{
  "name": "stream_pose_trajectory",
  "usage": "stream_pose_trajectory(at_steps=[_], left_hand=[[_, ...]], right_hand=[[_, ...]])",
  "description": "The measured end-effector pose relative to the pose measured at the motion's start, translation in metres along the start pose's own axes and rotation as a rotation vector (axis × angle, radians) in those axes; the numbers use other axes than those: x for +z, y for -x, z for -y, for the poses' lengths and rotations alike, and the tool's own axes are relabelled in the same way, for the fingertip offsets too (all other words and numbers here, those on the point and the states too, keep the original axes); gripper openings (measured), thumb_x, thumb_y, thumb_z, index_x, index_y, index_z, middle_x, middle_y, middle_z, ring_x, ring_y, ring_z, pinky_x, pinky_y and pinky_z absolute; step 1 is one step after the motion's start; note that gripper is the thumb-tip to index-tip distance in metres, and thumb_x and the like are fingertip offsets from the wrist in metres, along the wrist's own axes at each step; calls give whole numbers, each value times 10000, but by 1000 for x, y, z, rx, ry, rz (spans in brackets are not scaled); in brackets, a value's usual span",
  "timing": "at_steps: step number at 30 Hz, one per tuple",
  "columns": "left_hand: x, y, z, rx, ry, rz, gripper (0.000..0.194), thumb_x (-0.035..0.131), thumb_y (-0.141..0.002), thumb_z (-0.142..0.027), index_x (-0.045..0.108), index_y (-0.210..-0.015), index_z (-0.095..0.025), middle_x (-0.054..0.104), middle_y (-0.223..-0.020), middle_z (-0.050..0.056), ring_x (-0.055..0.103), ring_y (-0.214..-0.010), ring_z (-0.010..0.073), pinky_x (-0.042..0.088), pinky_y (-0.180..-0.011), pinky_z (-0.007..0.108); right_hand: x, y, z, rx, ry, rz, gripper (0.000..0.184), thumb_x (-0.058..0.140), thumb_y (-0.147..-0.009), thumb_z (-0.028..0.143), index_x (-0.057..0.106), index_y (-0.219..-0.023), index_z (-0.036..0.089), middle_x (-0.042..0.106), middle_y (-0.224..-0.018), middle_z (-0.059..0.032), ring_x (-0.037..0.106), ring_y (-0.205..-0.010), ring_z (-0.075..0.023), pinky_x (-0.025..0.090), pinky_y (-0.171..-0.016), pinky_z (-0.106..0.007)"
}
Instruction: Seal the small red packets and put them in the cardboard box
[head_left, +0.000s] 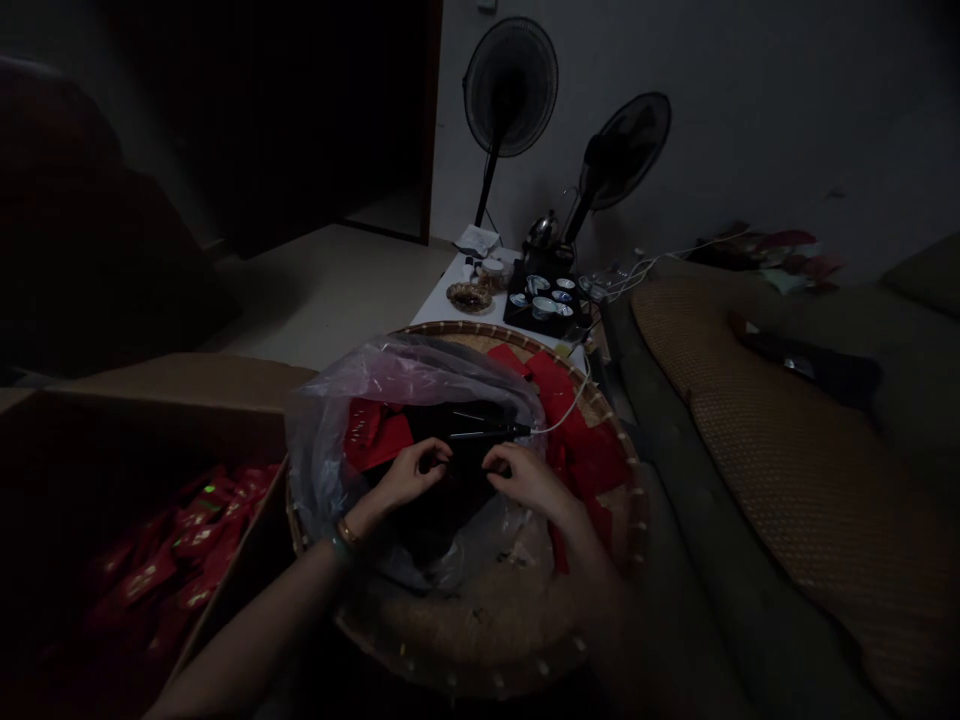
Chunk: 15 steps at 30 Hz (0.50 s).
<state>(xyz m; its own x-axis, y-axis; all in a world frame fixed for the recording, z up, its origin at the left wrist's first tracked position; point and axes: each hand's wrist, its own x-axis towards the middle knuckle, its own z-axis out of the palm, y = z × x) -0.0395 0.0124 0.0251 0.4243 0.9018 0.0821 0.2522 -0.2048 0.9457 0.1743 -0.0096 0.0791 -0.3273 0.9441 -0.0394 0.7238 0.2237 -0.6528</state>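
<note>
Both hands hover over a dark patch inside an open clear plastic bag [367, 370], which lies in a round woven bamboo tray [480, 630]. My left hand [409, 475], a bracelet at its wrist, has its fingers curled towards the thumb. Facing it, my right hand [521, 475] is bent into a similar pinch. Anything between the fingertips is too dark to make out. Just beyond them lies a slim dark two-armed tool [487, 434] with a white cord, resembling a hair straightener. Red packets [382, 440] show at the bag's left, and red pieces [555, 385] along the tray's right.
At left stands an open cardboard box [217, 370] with several shiny red packets [195, 540]. Behind the tray, a white table [442, 300] bears a tea tray [517, 315] with cups. Two fans [511, 85] stand beyond. A sofa with a woven mat [750, 440] is at right.
</note>
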Motion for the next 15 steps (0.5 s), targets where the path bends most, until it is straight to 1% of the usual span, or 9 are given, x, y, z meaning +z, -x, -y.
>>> stream_pose_trajectory(at_steps=[3, 5, 7, 10, 12, 15], left_hand=[[0, 0, -1, -7, 47, -4, 229, 561, -738, -231, 560, -956, -160, 625, -853, 41, 590, -829, 173, 450, -754, 288], [0, 0, -1, 1, 75, -4, 237, 572, -748, -257, 558, -964, -160, 626, -880, 51, 589, -851, 178, 450, -766, 295], [-1, 0, 0, 10, 82, -3, 225, 579, -758, -277, 561, -949, -159, 622, -895, 57, 585, -865, 181, 449, -778, 298], [-4, 1, -1, 40, 56, 7, 215, 581, -767, -292, 556, -936, -162, 613, -911, 55, 576, -878, 179, 449, -791, 296], [-8, 2, -2, 80, 8, 30, 241, 602, -755, -302, 550, -948, -166, 609, -929, 50, 567, -894, 179, 446, -807, 298], [-12, 2, -5, 123, -80, 70, 279, 630, -731, -282, 549, -974, -174, 612, -964, 46, 561, -919, 179, 435, -845, 307]], right_hand=[[1, 5, 6, -36, 89, 15, 249, 600, -727, 138, 633, -963, 213, 608, -935, -29, 583, -834, -141, 439, -736, -253], [10, 5, 16, -100, 95, 24, 279, 603, -770, 203, 614, -1046, 240, 590, -1008, -36, 571, -907, -147, 437, -784, -260], [20, 3, 25, -122, 152, 48, 278, 590, -802, 263, 608, -1079, 252, 579, -1034, -43, 558, -957, -159, 430, -822, -271], [31, -1, 32, -66, 304, 86, 269, 574, -820, 308, 611, -1080, 251, 576, -1029, -59, 551, -970, -191, 438, -807, -291], [32, -2, 33, -37, 374, 121, 267, 570, -822, 327, 611, -1072, 245, 578, -1022, -66, 549, -965, -205, 444, -787, -301], [28, -3, 30, -27, 372, 143, 283, 570, -825, 331, 600, -1091, 238, 587, -1007, -64, 556, -959, -197, 435, -801, -293]])
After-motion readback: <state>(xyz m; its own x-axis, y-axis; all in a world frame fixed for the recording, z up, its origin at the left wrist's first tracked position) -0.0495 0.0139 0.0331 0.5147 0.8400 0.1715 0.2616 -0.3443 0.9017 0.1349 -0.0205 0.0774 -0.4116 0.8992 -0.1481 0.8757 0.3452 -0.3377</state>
